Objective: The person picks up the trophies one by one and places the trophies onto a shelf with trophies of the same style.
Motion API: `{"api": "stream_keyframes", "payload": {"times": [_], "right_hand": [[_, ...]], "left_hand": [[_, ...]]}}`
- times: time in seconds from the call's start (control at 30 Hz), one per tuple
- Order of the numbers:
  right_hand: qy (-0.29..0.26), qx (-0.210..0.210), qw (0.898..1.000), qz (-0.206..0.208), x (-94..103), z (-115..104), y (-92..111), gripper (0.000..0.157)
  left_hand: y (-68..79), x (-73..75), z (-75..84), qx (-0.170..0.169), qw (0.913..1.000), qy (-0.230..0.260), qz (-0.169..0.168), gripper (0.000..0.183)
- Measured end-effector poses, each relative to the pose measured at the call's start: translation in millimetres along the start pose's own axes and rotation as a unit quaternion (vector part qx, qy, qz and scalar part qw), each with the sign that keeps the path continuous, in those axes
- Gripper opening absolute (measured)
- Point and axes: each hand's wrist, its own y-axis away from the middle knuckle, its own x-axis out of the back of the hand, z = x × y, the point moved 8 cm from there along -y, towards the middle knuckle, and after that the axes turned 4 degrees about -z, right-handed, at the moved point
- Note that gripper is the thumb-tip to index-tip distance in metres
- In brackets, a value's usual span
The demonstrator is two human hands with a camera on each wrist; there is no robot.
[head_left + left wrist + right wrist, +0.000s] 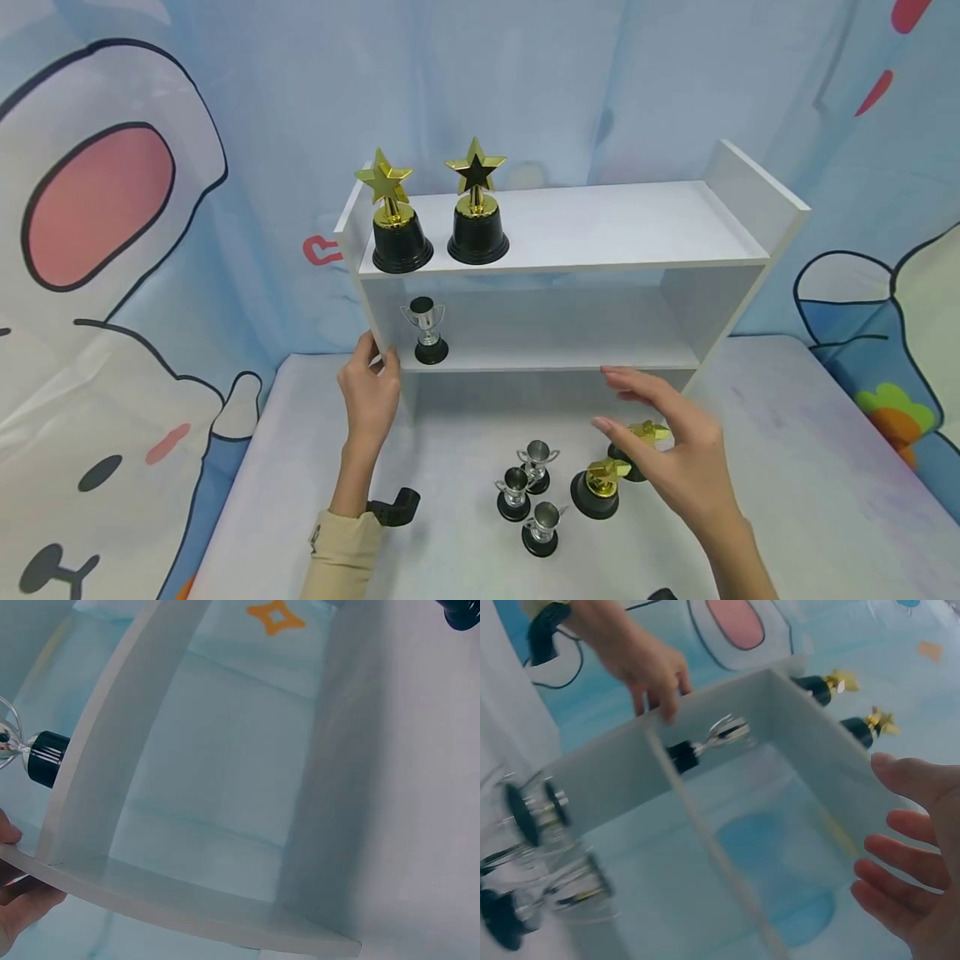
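My left hand [371, 390] grips the left side panel of a white shelf [570, 367]; in the left wrist view the thumb and fingers lie on either side of its edge. My right hand [678, 450] is held with fingers apart and nothing between them, over two gold star trophies [596, 492], which it partly hides. One silver trophy cup [427, 329] stands at the left of the middle shelf, near my left hand. On the top board, a star trophy [400, 237] and another star trophy [477, 229] stand side by side at the left.
Several silver trophy cups [513, 496] stand close together on the white table [450, 550], left of the star trophies there. The shelf's right side panel [757, 200] rises above its top board. A blue printed curtain [570, 92] hangs behind.
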Motion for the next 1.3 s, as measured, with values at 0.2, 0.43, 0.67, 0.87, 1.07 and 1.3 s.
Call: {"api": "stream_keyframes", "payload": {"times": [0.2, 0.43, 0.67, 0.87, 1.07, 1.3], "right_hand": [[0.032, -0.075, 0.996, -0.025, -9.2, 27, 44, 0.065], [0.088, -0.185, 0.978, -0.033, -20.4, 57, 90, 0.062], [0.101, -0.239, 0.965, -0.025, -28.1, 83, 119, 0.057], [0.11, -0.296, 0.947, -0.056, -41.5, 106, 136, 0.065], [0.103, -0.312, 0.94, -0.091, -53.9, 119, 141, 0.06], [0.114, -0.252, 0.958, -0.08, -57.2, 117, 136, 0.047]], "left_hand": [[-0.8, 0.6, 0.8, 0.002, 1.0, 0.004, 0.0, 0.033], [-2.3, 2.5, 0.9, 0.008, 0.9999, 0.002, -0.006, 0.034], [-2.3, 2.5, 1.3, 0.005, 1.0, 0.003, -0.001, 0.033], [-0.3, 2.0, 0.6, 0.008, 0.9999, 0.006, -0.004, 0.033], [1.2, 2.5, 0.0, 0.006, 1.0, 0.002, -0.001, 0.032], [-0.4, 1.2, 1.0, -0.004, 1.0, 0.008, 0.002, 0.034]]}}
